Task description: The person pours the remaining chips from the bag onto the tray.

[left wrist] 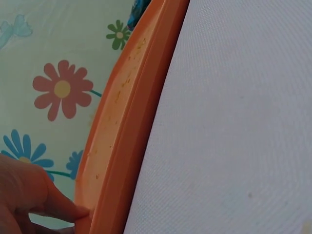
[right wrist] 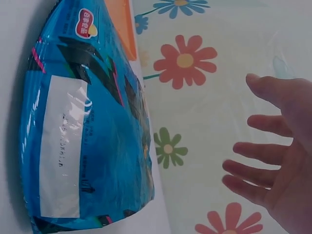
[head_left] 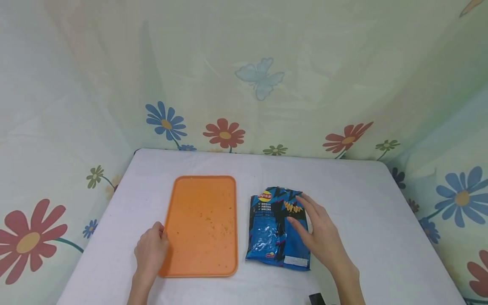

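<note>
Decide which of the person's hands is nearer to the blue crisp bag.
Right. The right hand hovers open over the blue crisp bag's right side, apart from it in the wrist view. The left hand rests at the orange tray's left edge, across the tray.

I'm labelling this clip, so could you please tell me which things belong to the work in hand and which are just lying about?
In hand:
- orange tray, its near left edge touched by the left hand
- blue snack bag, with the open right hand over it

Lying about:
- white table
- flowered backdrop
- small black object at the near edge
</note>
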Motion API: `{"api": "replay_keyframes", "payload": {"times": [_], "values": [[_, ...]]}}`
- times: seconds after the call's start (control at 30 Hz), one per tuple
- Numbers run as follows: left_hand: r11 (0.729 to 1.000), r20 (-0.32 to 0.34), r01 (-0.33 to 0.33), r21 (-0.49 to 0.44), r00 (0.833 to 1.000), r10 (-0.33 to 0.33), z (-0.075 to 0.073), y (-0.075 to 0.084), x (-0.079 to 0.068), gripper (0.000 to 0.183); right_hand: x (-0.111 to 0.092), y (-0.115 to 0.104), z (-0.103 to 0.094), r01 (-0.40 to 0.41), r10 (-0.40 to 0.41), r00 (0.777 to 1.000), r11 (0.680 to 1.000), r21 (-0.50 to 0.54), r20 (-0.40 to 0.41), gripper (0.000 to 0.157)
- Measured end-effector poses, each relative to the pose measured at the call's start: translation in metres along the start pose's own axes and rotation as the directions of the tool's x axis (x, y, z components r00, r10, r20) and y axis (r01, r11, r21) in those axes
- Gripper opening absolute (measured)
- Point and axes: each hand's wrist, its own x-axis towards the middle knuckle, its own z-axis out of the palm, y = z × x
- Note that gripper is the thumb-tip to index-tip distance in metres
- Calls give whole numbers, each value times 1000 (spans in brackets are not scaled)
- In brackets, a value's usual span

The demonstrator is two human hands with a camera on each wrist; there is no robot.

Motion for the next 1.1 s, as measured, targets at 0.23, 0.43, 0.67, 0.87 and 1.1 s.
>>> {"api": "replay_keyframes", "payload": {"times": [0.23,0.43,0.67,0.87,1.1], "values": [[1000,38,20,-17,999,-20,1,-2,1,6,-11,3,2,-164,158,986,976,144,50,62],[999,38,29,-16,999,-29,2,-4,2,8,-22,9,5,-377,364,925,914,150,109,61],[1000,41,27,-13,999,-26,3,-4,2,8,-34,13,8,-524,497,849,837,160,179,62],[1000,37,27,-15,999,-27,3,-4,1,7,-43,18,20,-535,519,844,832,150,134,61],[1000,34,27,-15,999,-27,4,-4,1,6,-51,20,31,-616,596,788,772,160,157,58]]}}
